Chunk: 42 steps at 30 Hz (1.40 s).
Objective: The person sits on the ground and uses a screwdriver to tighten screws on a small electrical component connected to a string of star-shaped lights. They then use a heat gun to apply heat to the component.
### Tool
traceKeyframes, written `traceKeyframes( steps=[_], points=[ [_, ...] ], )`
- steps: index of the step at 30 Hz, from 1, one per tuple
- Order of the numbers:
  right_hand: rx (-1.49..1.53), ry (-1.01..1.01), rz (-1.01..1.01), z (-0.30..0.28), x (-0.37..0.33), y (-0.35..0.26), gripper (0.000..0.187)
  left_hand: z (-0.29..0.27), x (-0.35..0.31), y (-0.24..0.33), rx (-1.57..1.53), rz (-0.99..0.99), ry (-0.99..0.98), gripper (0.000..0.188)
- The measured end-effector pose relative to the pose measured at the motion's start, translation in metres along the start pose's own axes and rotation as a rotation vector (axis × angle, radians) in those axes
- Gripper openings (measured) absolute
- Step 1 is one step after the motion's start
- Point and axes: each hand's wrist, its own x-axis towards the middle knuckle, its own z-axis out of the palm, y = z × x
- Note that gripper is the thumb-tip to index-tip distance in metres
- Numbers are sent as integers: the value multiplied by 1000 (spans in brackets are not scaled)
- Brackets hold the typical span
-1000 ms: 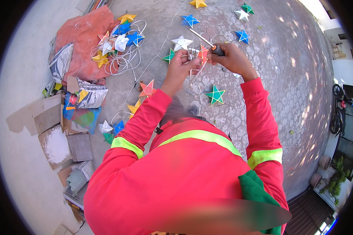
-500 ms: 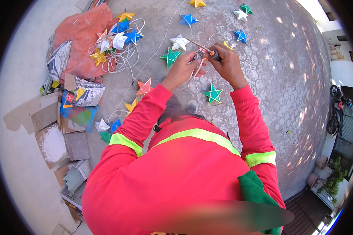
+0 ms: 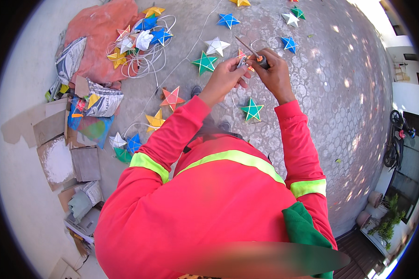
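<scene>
My right hand point(image 3: 277, 76) is closed round the dark handle of a screwdriver point(image 3: 262, 62), whose long thin shaft points up and to the left. Close beside it, the fingers of my left hand point(image 3: 224, 80) pinch a small greyish piece point(image 3: 243, 61) too small to name. The two hands almost meet at chest height. Behind them shows part of a red star lantern point(image 3: 241, 54), mostly hidden. Around the hands on the ground lie a white star point(image 3: 216, 46), a green star point(image 3: 204, 63), another green star point(image 3: 253, 110) and a red-orange star point(image 3: 172, 98).
Thin white wire point(image 3: 189, 51) runs across the paved ground point(image 3: 330, 93) between several stars. At the far left, more stars and coiled white cable point(image 3: 146, 69) lie by an orange-red sheet point(image 3: 91, 44). Sacks point(image 3: 104, 100) and cardboard point(image 3: 86, 168) line the left wall. A motorbike point(image 3: 395, 139) stands at right.
The screwdriver has turned more upright, its tip swinging up and to the right. The white cable that hung below my fingers shows less now. The view has shifted slightly.
</scene>
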Motion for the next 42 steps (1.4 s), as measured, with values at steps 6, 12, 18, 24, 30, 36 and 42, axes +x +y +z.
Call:
traceKeyframes(
  steps=[6,12,18,24,30,36,42],
  points=[
    [-17,15,-162,-4,1,-1,7,5,2,2,-70,-37,58,28],
    [-63,102,-191,-6,-2,-4,7,9,8,3,-130,-54,54,26],
    [-197,50,-236,-13,2,-3,12,12,6,8,-90,-28,52,24],
    [-172,17,-188,-16,3,-5,15,13,7,8,-109,-42,56,23],
    [-207,41,-219,-18,4,-10,15,11,7,6,-149,-15,56,22],
    [-405,-63,-210,-21,6,-10,14,7,9,5,-230,-58,36,22],
    [36,-183,62,-17,6,3,22,10,6,7,-216,-37,33,19]
  ],
)
